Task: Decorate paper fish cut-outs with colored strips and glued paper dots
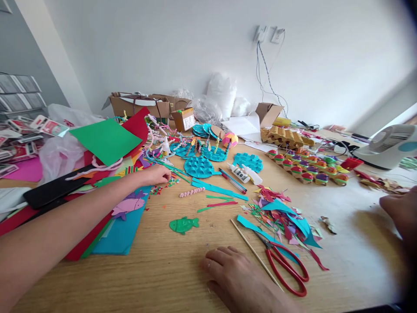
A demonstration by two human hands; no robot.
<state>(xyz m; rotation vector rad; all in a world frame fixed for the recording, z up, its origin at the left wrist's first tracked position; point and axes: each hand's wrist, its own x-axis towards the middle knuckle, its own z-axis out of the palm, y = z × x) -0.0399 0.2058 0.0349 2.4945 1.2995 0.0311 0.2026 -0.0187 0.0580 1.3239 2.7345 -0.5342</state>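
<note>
Paper bits (163,188): tiny coloured scraps strewn on the wooden table (146,282), just below the left hand; narrow green strips (176,168) run beside its knuckles.
Left hand (160,174): curled into a loose fist; I cannot tell whether the hidden fingertips pinch anything.
Light scraps: among pieces this slight, fingertips would serve better than a whole fist, I'd judge, lifting straight up so neighbours don't scatter.
Forearm: it passes over a pink paper fish (128,206) on a blue sheet (117,243); holding it high should spare both from creasing.
Right hand (236,276): relaxed, palm down on the table, nothing visible in its grasp; steady there, it makes a sound support.
Green paper fish (184,224): lying flat, between the two hands.
Scissors (286,261): red-handled, just beyond the wooden stick (256,253) near the right hand; mind the blades.
Scrap pile (276,213): farther right, best kept apart from whole pieces.
Farther out: glue bottles (239,173), a painted egg carton (306,177), and at the right edge another person's hand (397,213), too blurred to read.
</note>
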